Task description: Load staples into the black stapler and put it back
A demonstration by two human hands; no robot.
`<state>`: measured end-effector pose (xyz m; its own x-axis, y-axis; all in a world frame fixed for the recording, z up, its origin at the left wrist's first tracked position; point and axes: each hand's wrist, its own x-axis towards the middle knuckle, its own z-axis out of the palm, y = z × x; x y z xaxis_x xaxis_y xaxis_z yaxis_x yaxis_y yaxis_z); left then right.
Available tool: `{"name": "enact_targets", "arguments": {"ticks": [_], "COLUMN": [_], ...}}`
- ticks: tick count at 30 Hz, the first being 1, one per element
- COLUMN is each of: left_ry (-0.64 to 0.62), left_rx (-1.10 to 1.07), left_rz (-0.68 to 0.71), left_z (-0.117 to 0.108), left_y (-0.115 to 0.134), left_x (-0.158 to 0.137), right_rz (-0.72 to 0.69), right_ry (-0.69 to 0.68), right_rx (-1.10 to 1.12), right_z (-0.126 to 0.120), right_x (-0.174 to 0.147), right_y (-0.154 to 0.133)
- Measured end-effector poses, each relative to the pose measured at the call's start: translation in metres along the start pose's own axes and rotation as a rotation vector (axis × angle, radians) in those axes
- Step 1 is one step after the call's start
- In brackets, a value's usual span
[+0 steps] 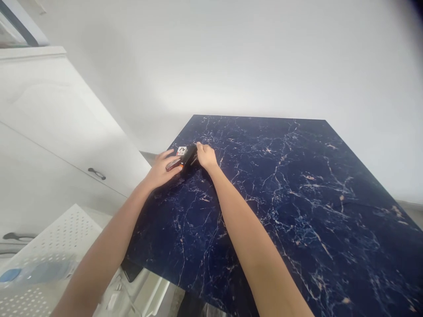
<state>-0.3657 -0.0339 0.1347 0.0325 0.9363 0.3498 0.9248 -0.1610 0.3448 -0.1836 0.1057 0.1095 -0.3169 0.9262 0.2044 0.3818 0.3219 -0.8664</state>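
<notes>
On the far left part of the dark blue marbled table, both my hands are close together. My left hand (161, 169) has its fingers and thumb around a small box (181, 151) with a white printed face and a dark red side. Against the box's right side is a black object (189, 154), whose kind I cannot make out. My right hand (206, 156) is closed at the right edge of this black object, with the thumb on top. Its other fingers are mostly hidden.
The marbled tabletop (280, 185) extends right and towards me. White drawers (66, 132) with dark handles stand at the left. Below are a perforated white surface (72, 224) with a clear bottle (46, 270), a dark phone-like slab (131, 269) and a white plug (114, 299).
</notes>
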Motion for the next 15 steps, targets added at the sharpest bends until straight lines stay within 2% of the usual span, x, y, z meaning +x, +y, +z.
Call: {"name": "enact_targets", "arguments": {"ticks": [2, 4, 8, 10, 15], "left_ry": [0.091, 0.113, 0.14, 0.137, 0.117], "left_rx": [0.064, 0.107, 0.133, 0.134, 0.104], "left_rz": [0.072, 0.096, -0.015, -0.044, -0.071], "left_z": [0.006, 0.012, 0.015, 0.012, 0.006], "left_y": [0.003, 0.006, 0.009, 0.008, 0.003], "left_x": [0.001, 0.003, 0.007, 0.007, 0.005], "right_rz": [0.011, 0.023, 0.037, -0.013, -0.256], "right_ry": [0.016, 0.021, 0.059, 0.04, -0.108], "right_rx": [-0.002, -0.012, -0.08, -0.118, -0.229], "right_z": [0.0, -0.002, -0.008, -0.012, -0.016], "right_x": [0.001, 0.002, 0.003, 0.002, -0.005], "right_y": [0.003, 0.006, 0.009, 0.01, 0.011]}}
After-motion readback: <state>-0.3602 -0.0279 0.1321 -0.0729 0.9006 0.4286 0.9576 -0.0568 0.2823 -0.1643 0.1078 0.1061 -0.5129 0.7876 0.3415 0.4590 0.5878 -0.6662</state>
